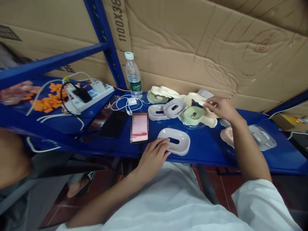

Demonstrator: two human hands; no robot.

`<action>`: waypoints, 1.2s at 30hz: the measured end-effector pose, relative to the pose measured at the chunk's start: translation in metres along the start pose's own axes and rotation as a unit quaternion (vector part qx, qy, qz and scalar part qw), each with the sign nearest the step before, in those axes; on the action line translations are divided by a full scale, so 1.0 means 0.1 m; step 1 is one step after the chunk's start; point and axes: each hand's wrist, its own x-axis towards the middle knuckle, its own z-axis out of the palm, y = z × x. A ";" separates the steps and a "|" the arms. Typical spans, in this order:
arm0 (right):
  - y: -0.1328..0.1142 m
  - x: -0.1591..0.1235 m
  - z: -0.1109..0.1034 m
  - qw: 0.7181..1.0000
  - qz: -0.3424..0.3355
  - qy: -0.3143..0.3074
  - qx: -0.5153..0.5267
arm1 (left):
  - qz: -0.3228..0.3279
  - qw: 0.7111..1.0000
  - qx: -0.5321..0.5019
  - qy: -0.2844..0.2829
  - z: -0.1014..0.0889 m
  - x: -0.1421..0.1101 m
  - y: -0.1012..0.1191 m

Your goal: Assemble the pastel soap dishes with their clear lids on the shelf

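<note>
A light grey oval soap dish [183, 140] with a slot in its base lies near the table's front edge. My left hand [155, 154] grips its left rim, fingers bent over the edge and the thumb hidden. Farther back, my right hand [220, 107] has its fingertips closed at the edge of a cream soap dish part [196, 97] in a pile. In that pile sit a green soap dish [194, 115], a grey-lilac soap dish [175, 107], another pale grey dish [154, 112] and an olive-green part [154, 97].
A lit phone [139, 136] and a dark phone [113, 124] lie left of the dish. Behind them stands a water bottle [134, 80] beside a white cable. A power strip [91, 101] and orange pieces [51, 101] are at left. Clear plastic packaging [263, 138] lies right. Another person's arm [14, 157] shows at left.
</note>
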 end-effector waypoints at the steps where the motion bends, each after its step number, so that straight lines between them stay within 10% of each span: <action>1: -0.06 -0.09 -0.07 1.000 0.001 0.022 0.015 | -0.004 1.000 -0.005 0.004 0.00 0.00 0.00; 7: -0.69 -1.10 -0.20 0.992 -0.044 0.112 0.043 | -0.041 0.994 -0.064 0.081 -0.02 -0.01 -0.02; 13: -1.20 -1.87 0.30 0.989 -0.055 -0.015 0.134 | -0.042 0.990 -0.065 0.115 -0.09 0.01 0.02; 19: -1.23 -1.76 0.70 0.984 -0.055 -0.035 0.166 | -0.014 0.999 0.037 0.022 -0.08 0.04 0.07; 24: -1.18 -1.75 0.70 0.986 0.005 -0.009 0.165 | 0.013 0.999 0.035 0.001 -0.05 0.07 0.09; 36: -1.25 -1.62 0.78 0.985 -0.095 -0.078 0.119 | 0.031 0.997 0.031 -0.059 0.05 0.02 -0.02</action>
